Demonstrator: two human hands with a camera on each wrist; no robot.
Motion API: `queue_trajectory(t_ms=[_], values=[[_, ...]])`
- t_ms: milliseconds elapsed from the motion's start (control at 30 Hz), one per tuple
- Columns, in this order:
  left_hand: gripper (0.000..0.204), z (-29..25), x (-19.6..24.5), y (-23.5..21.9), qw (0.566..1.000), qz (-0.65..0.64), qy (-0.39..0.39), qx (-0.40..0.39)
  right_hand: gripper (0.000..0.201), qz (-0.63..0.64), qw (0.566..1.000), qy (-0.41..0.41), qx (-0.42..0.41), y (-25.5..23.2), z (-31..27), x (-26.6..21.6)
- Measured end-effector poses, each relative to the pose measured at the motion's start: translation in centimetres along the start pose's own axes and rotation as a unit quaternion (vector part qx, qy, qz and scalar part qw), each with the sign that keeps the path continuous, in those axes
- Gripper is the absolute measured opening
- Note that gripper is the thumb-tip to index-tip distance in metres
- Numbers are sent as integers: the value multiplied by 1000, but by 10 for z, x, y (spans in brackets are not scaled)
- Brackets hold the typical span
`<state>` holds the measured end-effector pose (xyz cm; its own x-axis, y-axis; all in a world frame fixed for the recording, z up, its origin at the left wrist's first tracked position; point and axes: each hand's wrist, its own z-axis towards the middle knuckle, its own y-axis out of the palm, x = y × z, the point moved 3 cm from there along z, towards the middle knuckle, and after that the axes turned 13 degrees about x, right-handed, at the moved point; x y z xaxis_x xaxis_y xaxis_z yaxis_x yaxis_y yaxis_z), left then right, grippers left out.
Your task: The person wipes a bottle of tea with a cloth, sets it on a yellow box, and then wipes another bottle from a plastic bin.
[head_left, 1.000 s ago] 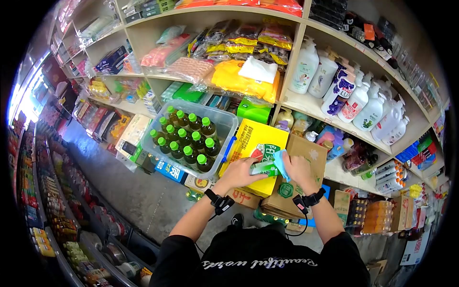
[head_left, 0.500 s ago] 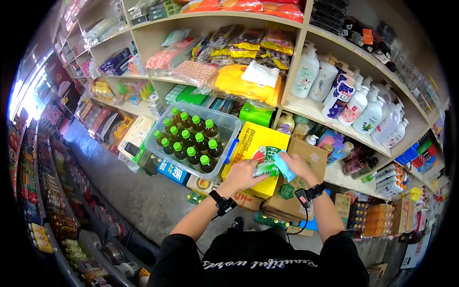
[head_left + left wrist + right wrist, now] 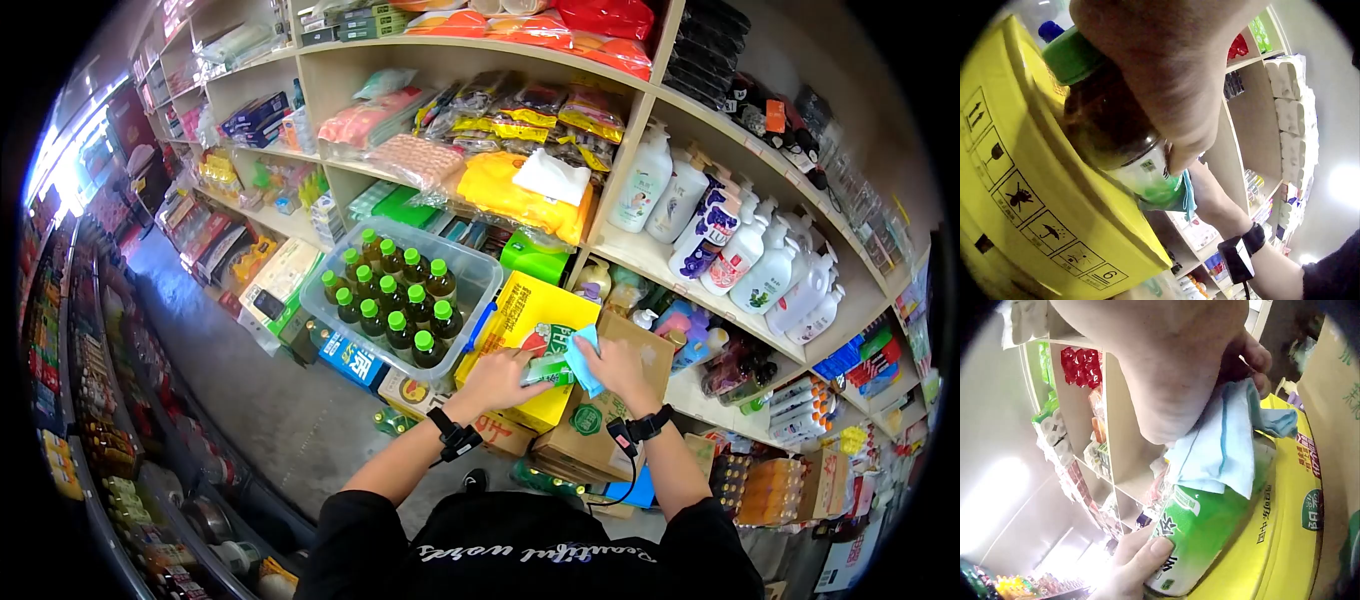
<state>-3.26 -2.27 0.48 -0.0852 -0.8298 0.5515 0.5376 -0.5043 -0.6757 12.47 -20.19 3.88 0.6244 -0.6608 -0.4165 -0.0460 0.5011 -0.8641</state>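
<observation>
Bottle (image 3: 548, 369) with green cap and label, lying on its side atop a yellow carton (image 3: 520, 330) at frame centre. Left hand (image 3: 497, 378) curls its fingers round the bottle's dark upper body; right hand (image 3: 615, 366) presses a pale blue cloth (image 3: 581, 359) against the label end, fingers bent over it. Upper left of the carton: clear plastic bin (image 3: 468, 272) of green-capped bottles; right: brown cardboard box (image 3: 600, 420).

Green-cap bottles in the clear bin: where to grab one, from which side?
Grip a green-capped bottle at its cap and neck, coming straight down from above. In the clear plastic bin they stand upright and packed close, sides blocked by neighbours and bin walls, so only the tops are free. Probably start at the near row.
</observation>
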Motion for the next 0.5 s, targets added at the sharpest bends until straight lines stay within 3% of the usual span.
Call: queue_trajectory(t_ms=[33, 133, 233, 500], values=[[64, -1, 0, 1, 1000, 6, 7, 1, 75, -5, 1000, -22, -8, -3, -2, -4], [65, -6, 5, 4, 999, 28, 41, 20, 78, -79, 989, 60, -110, -2, 0, -1], [66, -10, 12, 3, 993, 54, 89, 62, 86, 4, 983, 114, -147, 9, 1, 12], [66, -14, 14, 5, 990, 73, 103, 70, 76, 44, 980, 172, -93, 25, -4, 35]])
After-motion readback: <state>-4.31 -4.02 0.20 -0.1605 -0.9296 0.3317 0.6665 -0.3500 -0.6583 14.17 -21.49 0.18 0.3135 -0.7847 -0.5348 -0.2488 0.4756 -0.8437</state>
